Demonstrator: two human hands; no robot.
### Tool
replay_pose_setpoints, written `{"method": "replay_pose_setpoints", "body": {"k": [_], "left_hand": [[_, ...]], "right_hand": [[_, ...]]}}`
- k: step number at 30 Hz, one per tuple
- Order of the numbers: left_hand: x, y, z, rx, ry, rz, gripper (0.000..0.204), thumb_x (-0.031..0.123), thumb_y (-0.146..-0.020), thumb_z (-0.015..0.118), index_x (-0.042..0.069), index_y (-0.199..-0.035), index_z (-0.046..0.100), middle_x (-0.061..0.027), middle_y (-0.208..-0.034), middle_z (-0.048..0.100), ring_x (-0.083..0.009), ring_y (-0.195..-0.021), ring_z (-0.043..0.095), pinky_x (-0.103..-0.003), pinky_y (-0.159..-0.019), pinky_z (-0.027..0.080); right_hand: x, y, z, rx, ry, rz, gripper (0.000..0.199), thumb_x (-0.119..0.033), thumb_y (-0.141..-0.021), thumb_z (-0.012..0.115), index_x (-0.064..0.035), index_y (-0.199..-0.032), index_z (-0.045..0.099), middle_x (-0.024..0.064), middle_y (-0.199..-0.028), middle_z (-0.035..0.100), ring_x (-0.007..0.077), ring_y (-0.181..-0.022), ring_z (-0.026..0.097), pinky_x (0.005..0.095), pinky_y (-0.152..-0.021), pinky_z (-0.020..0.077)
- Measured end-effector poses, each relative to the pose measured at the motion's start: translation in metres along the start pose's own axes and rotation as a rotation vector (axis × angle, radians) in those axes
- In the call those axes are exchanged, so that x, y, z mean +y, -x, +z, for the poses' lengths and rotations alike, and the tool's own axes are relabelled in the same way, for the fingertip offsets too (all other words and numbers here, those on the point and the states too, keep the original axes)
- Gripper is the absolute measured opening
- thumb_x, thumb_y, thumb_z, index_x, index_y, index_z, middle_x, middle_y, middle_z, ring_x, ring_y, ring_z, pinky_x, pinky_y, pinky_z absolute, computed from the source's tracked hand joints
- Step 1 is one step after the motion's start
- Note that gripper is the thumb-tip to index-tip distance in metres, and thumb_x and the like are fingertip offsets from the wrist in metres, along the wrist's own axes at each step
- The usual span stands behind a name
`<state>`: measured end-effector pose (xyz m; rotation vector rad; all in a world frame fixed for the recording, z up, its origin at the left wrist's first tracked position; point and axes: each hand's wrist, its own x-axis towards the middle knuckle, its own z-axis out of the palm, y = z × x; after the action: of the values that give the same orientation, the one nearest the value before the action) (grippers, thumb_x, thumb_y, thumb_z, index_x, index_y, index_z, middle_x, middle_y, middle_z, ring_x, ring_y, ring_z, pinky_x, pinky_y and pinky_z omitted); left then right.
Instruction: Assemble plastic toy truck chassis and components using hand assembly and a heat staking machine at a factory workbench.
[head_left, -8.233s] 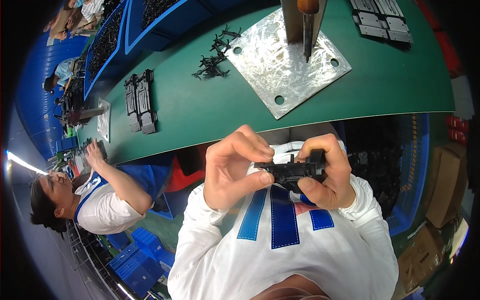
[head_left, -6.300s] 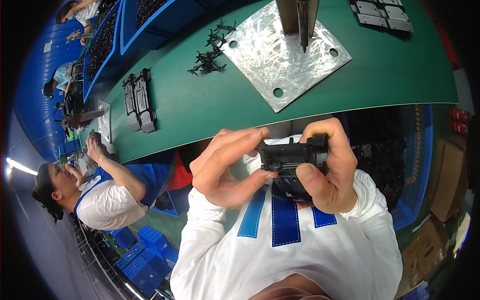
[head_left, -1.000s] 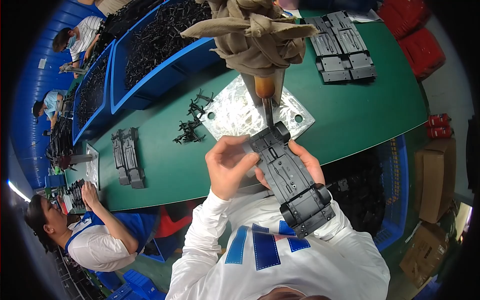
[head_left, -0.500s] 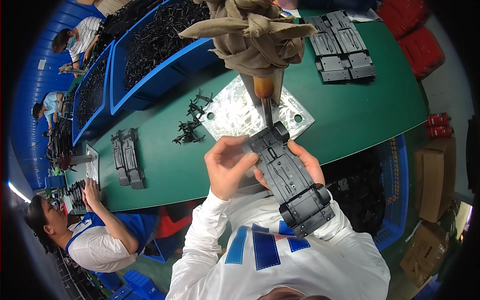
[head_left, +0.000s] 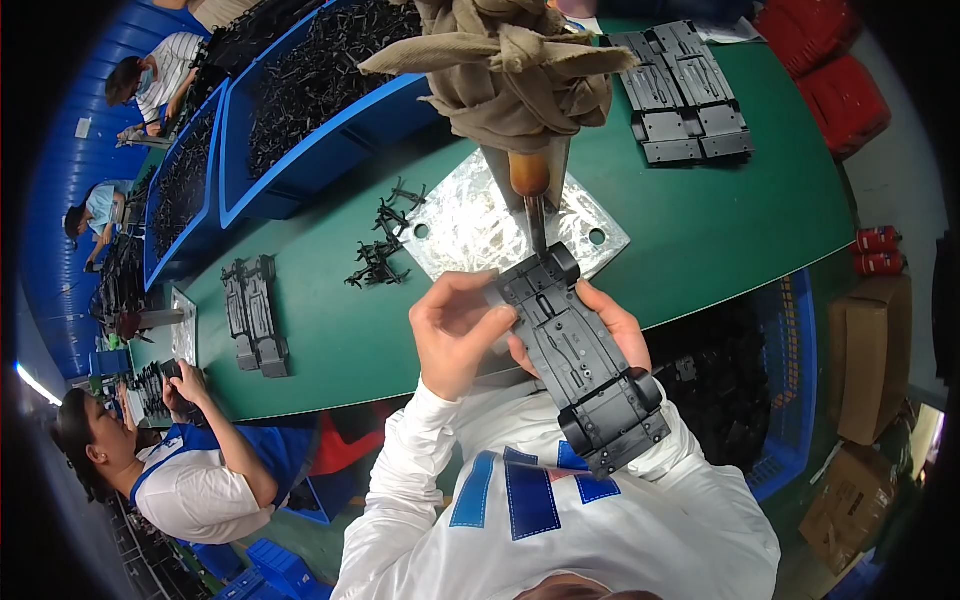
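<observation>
A black plastic toy car chassis (head_left: pixel 577 345) is tilted in front of me between both hands. My left hand (head_left: pixel 455 330) is closed, thumb and fingers pinching its far left corner. Around its right edge curls my right hand (head_left: pixel 615 325), partly hidden behind the chassis. The far end of the chassis meets the metal tip (head_left: pixel 537 225) of a screwdriver-like press tool, whose upper part is wrapped in brown cloth (head_left: pixel 510 75). Beneath the tip lies a shiny metal plate (head_left: pixel 460 225) with round holes.
Small black clips (head_left: pixel 380 255) are heaped left of the plate. More chassis lie at far right (head_left: pixel 690 95) and left (head_left: pixel 255 315) on the green table (head_left: pixel 330 350). Blue bins (head_left: pixel 330 140) of black parts stand at the back left. A co-worker (head_left: pixel 190 460) sits at the left.
My hands and the chassis have stayed practically still. The co-worker's hands at the left have shifted and now hold a dark part.
</observation>
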<state>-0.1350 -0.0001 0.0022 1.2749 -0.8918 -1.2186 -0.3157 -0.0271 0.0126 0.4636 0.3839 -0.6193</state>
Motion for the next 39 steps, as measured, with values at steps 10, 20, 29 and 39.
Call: {"method": "replay_pose_setpoints", "body": {"k": [10, 20, 29, 39], "left_hand": [[-0.0003, -0.0001, 0.0005, 0.007, 0.021, -0.001, 0.034, -0.001, -0.078, 0.073, -0.007, -0.108, 0.058, -0.0115, -0.093, 0.066, -0.0126, -0.082, 0.062, -0.027, -0.075, 0.051], [-0.0004, 0.0002, -0.0005, 0.003, 0.046, -0.046, 0.034, -0.002, -0.078, 0.073, -0.007, -0.108, 0.058, -0.0107, -0.093, 0.067, -0.0122, -0.083, 0.062, -0.027, -0.076, 0.051], [-0.0015, 0.0004, -0.0008, 0.005, 0.072, -0.067, 0.034, -0.002, -0.078, 0.073, -0.007, -0.108, 0.058, -0.0100, -0.092, 0.066, -0.0118, -0.082, 0.061, -0.026, -0.076, 0.051], [0.0013, 0.0006, 0.0003, -0.004, 0.083, -0.075, 0.032, -0.002, -0.079, 0.073, -0.007, -0.108, 0.058, -0.0096, -0.090, 0.066, -0.0113, -0.080, 0.061, -0.026, -0.073, 0.050]], "right_hand": [[0.0004, -0.0004, 0.0006, 0.002, -0.006, -0.021, 0.052, -0.039, -0.097, 0.051, 0.0030, -0.127, 0.052, 0.0223, -0.115, 0.060, 0.0425, -0.103, 0.060, 0.0460, -0.083, 0.0575], [-0.0006, -0.0011, -0.0018, -0.016, -0.030, 0.010, 0.051, -0.038, -0.097, 0.052, 0.0022, -0.127, 0.052, 0.0227, -0.117, 0.059, 0.0424, -0.105, 0.059, 0.0463, -0.088, 0.0556], [-0.0021, -0.0009, -0.0034, -0.038, -0.047, 0.038, 0.050, -0.038, -0.097, 0.052, 0.0020, -0.127, 0.052, 0.0222, -0.117, 0.059, 0.0427, -0.105, 0.059, 0.0464, -0.088, 0.0555], [-0.0027, -0.0013, -0.0031, -0.046, -0.057, 0.036, 0.049, -0.037, -0.098, 0.051, 0.0029, -0.127, 0.051, 0.0223, -0.119, 0.059, 0.0424, -0.106, 0.058, 0.0481, -0.092, 0.0530]]}}
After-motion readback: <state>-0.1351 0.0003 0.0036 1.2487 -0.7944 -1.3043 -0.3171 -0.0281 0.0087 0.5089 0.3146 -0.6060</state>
